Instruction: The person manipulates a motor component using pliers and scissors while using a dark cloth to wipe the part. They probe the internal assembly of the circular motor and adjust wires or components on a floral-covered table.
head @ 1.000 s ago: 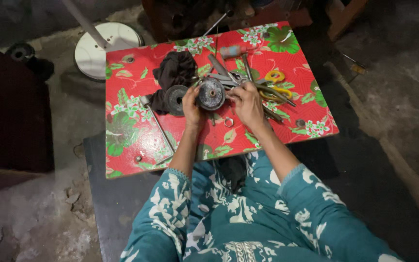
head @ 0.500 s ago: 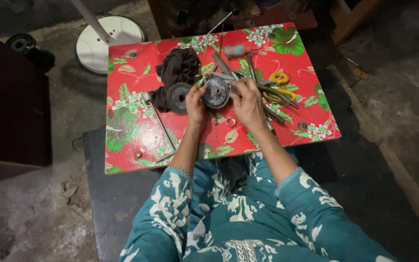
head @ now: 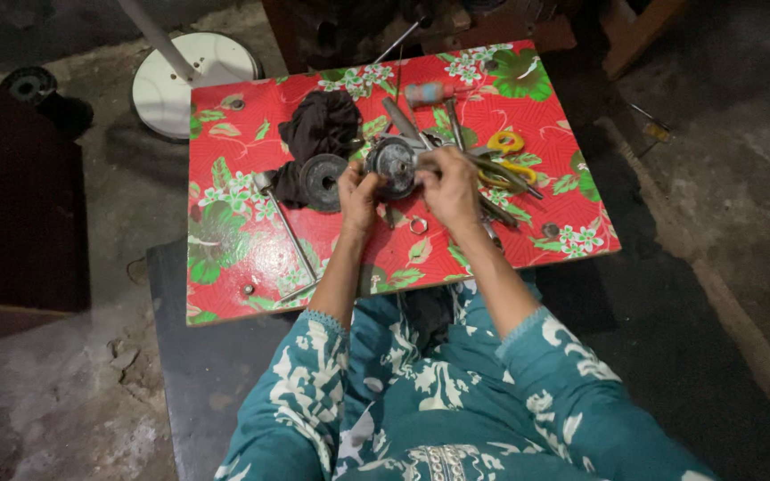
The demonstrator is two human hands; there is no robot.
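Both hands hold a round grey metal part [head: 393, 166] just above a low table with a red flowered cover [head: 251, 249]. My left hand [head: 357, 194] grips its left rim, my right hand [head: 448, 183] its right rim. A dark round disc [head: 323, 181] lies just left of my left hand, against a black cloth [head: 323, 129]. A small metal nut [head: 418, 224] rests on the cover between my wrists.
Several hand tools [head: 492, 178] with yellow handles lie right of my right hand, and a pink-handled tool [head: 428, 93] lies farther back. A thin metal rod [head: 289, 233] lies at the left. A white round stand base [head: 191, 78] sits on the floor behind the table.
The hands stay on the round metal part; the view has shifted slightly, and the hands look a little closer to the table's middle.
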